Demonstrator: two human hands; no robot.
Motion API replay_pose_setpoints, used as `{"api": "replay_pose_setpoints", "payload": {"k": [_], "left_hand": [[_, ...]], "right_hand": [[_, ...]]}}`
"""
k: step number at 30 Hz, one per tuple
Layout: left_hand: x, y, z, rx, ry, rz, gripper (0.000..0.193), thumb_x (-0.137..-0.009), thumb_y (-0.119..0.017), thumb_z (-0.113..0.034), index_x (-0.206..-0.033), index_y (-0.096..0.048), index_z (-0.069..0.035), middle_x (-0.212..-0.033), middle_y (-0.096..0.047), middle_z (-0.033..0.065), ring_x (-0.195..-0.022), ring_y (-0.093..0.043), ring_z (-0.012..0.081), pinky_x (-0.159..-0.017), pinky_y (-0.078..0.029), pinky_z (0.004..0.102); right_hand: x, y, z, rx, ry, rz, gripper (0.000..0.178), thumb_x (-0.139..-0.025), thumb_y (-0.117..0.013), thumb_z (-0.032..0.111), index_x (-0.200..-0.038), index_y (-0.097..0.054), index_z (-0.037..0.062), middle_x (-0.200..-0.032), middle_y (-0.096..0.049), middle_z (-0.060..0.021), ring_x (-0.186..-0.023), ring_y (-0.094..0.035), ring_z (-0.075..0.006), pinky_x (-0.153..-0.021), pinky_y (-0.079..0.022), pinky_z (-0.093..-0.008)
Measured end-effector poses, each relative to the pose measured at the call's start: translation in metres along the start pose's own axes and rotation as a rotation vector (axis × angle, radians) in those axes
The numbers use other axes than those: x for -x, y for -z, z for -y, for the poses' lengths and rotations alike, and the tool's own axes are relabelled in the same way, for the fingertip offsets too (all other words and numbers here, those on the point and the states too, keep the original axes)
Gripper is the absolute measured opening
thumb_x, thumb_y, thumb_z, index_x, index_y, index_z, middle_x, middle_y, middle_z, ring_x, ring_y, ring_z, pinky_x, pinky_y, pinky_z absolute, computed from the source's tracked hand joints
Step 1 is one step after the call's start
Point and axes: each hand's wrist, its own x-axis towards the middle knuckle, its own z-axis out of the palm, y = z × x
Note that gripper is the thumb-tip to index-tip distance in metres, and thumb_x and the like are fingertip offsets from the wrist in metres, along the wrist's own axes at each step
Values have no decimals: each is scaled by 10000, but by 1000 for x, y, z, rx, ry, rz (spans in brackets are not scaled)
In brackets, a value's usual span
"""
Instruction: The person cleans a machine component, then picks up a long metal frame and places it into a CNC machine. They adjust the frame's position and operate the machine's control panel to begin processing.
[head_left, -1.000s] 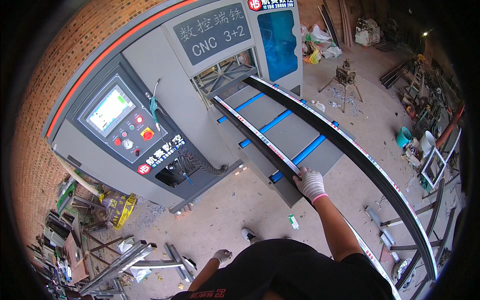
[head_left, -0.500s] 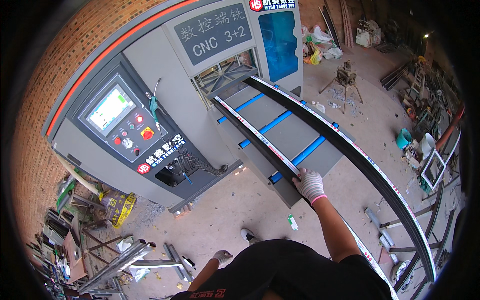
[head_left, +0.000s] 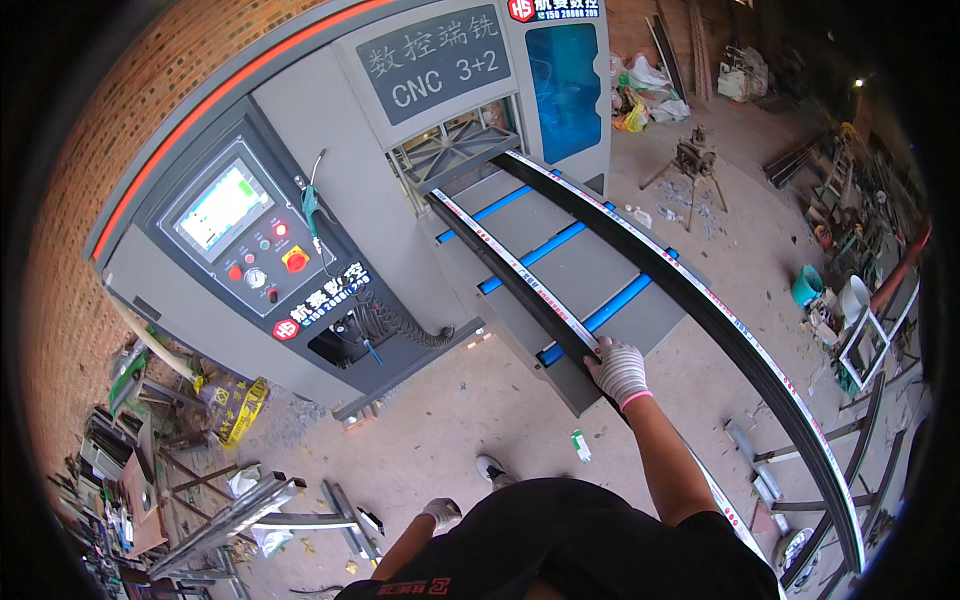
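Note:
My right hand point(head_left: 620, 373), in a striped white glove with a pink cuff, is closed round the near end section of a long black profile point(head_left: 515, 270) with a printed white film strip along its top. That profile lies across blue rollers point(head_left: 620, 300) and runs toward the opening of a grey machine point(head_left: 455, 140). A second black profile point(head_left: 720, 315) rests on the same rollers farther right, its near end reaching past the table. My left hand point(head_left: 442, 514), also gloved, hangs low beside my body, away from both profiles; its fingers are too small and partly hidden to read.
A control panel point(head_left: 220, 215) with a lit screen and buttons faces me on the left. A green air gun point(head_left: 311, 205) hangs beside it above a coiled hose point(head_left: 410, 335). Metal offcuts point(head_left: 225, 525) lie lower left; a rack of bars point(head_left: 830, 500) stands lower right.
The view has shifted slightly. My right hand keeps its place on the near profile, and both profiles lie as before. My left hand still hangs by my side.

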Motion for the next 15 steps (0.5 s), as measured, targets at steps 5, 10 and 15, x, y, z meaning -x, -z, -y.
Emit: {"api": "replay_pose_setpoints", "payload": {"k": [5,10,15], "left_hand": [[-15,-7,15,-220,-129,51,238,-911,-600,-268,-979,-793,-146,-965,-777,127,-902,-725,232,-813,-554,369],[-49,-30,57,127,-5,148,276,-922,-431,-24,-847,-686,-98,-773,-610,17,-737,-551,102,-665,-462,303],[-92,-44,84,-54,-232,61,177,-847,-591,-186,-925,-738,-124,-877,-692,99,-778,-646,225,-701,-512,376]], "right_hand": [[-3,-7,-1,19,29,-59,439,-903,-700,409,-1149,-659,47,-1069,-725,-190,-989,-700,-385,-890,-551,-466],[-5,-7,0,62,10,-13,463,-909,-696,422,-1179,-648,49,-1075,-727,-187,-997,-703,-375,-890,-554,-466],[-5,-8,-1,105,6,-12,482,-929,-663,471,-1182,-647,61,-1132,-721,-169,-1024,-706,-334,-901,-540,-451]]}}
